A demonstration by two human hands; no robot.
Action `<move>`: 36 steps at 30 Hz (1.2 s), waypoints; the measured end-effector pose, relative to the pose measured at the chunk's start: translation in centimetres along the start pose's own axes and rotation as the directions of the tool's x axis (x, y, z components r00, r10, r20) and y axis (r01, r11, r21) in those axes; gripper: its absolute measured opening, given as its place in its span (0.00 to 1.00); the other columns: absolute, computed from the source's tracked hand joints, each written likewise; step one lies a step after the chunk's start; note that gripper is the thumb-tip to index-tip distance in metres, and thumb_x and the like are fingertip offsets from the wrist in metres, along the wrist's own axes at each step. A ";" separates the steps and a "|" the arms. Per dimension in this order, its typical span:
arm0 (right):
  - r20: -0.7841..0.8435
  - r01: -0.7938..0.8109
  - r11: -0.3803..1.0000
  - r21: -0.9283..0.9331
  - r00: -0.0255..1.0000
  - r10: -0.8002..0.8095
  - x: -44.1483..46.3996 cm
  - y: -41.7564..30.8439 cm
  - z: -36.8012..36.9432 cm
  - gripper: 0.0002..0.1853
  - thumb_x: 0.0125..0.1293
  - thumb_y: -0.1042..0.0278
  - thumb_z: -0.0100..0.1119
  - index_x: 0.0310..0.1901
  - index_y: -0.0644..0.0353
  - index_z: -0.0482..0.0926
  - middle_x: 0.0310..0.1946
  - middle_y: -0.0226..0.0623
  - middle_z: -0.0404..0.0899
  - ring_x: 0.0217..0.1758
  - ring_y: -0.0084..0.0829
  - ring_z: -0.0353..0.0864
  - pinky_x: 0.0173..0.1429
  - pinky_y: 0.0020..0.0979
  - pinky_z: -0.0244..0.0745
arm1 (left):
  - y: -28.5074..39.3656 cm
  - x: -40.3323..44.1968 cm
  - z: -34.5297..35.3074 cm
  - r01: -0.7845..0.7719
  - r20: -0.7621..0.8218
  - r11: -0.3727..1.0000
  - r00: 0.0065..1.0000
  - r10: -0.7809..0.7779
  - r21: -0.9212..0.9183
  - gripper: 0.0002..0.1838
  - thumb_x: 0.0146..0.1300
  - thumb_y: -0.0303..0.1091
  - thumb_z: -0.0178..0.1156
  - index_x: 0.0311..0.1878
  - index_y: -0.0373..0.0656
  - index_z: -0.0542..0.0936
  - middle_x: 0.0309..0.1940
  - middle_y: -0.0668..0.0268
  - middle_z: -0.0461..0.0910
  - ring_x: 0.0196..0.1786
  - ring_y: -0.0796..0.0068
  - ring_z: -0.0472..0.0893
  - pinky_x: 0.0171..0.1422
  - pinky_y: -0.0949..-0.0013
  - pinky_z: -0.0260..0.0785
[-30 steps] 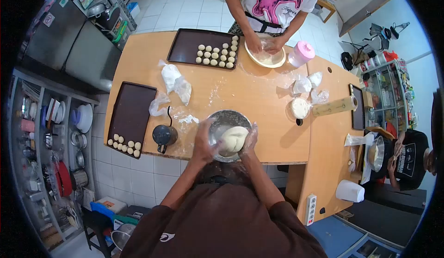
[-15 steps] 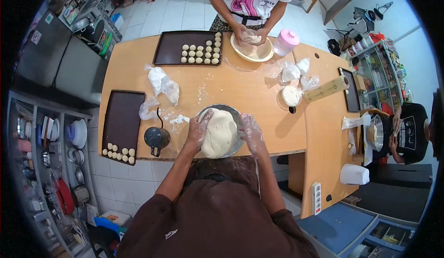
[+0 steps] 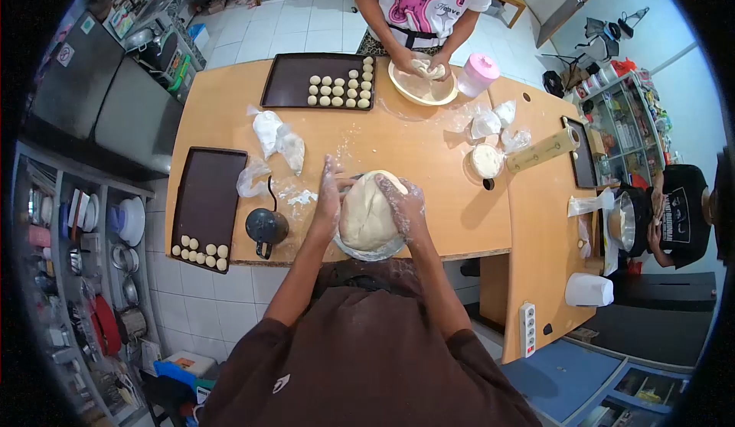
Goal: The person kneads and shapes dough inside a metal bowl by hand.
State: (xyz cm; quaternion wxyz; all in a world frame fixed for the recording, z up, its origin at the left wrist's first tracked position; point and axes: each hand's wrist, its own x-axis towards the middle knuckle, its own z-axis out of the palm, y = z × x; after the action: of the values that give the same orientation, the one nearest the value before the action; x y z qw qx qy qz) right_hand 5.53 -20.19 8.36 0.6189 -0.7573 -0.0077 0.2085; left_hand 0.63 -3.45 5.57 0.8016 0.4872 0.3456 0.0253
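Observation:
A large pale lump of dough [image 3: 369, 216] sits in a metal bowl [image 3: 383, 255] at the table's near edge, directly before me. My right hand [image 3: 408, 211] grips the dough's right side, its floury fingers curled over the top. At the left side, my left hand [image 3: 329, 201] is open, with fingers stretched out and apart beside the dough; whether the palm touches it I cannot tell. White flour coats both hands. Left of the bowl stands a dark pitcher-like container [image 3: 266, 226] with a thin curved spout.
Two dark trays hold small dough balls, one at the back [image 3: 287, 83] and one at left [image 3: 203, 205]. Bags of white powder [image 3: 279, 140] lie nearby. Across the table a person handles dough over a yellow bowl [image 3: 421, 94]. Another person [image 3: 681, 216] is at right beside a metal bowl.
My right hand has moved from beside the bowl onto the dough and gripped it. My left hand has loosened, its fingers now extended. The dough looks lifted and reshaped. The view shifted slightly.

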 end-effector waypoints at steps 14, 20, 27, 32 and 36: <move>0.113 -0.138 0.725 0.674 0.990 0.083 -0.6 0.3 1.4 0.27 0.75 0.45 0.57 0.57 0.66 0.79 0.50 0.45 0.84 0.48 0.40 0.84 0.55 0.41 0.81 | -0.3 -3.3 1.2 0.073 0.289 0.985 0.957 -0.026 -0.154 0.24 0.72 0.50 0.63 0.55 0.37 0.82 0.45 0.62 0.86 0.45 0.75 0.85 0.50 0.66 0.79; 0.433 -0.406 0.495 0.768 0.899 0.066 -1.6 0.5 0.7 0.32 0.76 0.37 0.50 0.62 0.61 0.76 0.56 0.45 0.82 0.54 0.41 0.85 0.61 0.43 0.81 | 0.1 -3.3 0.5 0.427 0.550 0.868 0.802 -0.233 -0.253 0.27 0.72 0.50 0.61 0.65 0.39 0.76 0.55 0.59 0.84 0.53 0.65 0.85 0.57 0.60 0.80; -0.102 0.141 0.990 0.028 0.985 -0.138 0.1 5.6 -0.1 0.34 0.78 0.39 0.46 0.64 0.67 0.73 0.59 0.46 0.78 0.60 0.36 0.79 0.61 0.39 0.76 | -1.8 -2.3 -0.3 0.024 0.265 0.994 0.964 0.005 -0.107 0.21 0.72 0.46 0.63 0.53 0.36 0.83 0.47 0.63 0.85 0.48 0.76 0.83 0.54 0.66 0.77; -0.158 -0.093 0.977 0.192 0.980 0.124 -2.2 2.2 -2.6 0.43 0.72 0.24 0.39 0.77 0.49 0.57 0.73 0.45 0.59 0.65 0.45 0.73 0.61 0.51 0.73 | 0.1 -4.9 0.6 -0.161 0.092 0.981 0.984 0.152 0.105 0.18 0.72 0.42 0.64 0.47 0.32 0.86 0.41 0.64 0.87 0.43 0.78 0.83 0.50 0.69 0.77; -0.059 -0.167 0.958 0.231 0.981 0.185 -3.9 -0.1 -1.8 0.42 0.71 0.29 0.49 0.77 0.47 0.58 0.72 0.45 0.62 0.63 0.47 0.76 0.57 0.51 0.77 | 0.0 -5.4 1.2 -0.186 0.029 0.982 0.982 0.187 -0.021 0.20 0.74 0.42 0.62 0.51 0.30 0.84 0.42 0.63 0.86 0.41 0.76 0.83 0.50 0.70 0.77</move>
State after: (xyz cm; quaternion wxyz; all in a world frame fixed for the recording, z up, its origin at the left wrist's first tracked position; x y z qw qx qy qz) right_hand 2.60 -22.88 9.90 0.6795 -0.6876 0.1083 0.2320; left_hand -2.73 -6.39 8.77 0.8054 0.5104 0.2857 0.0958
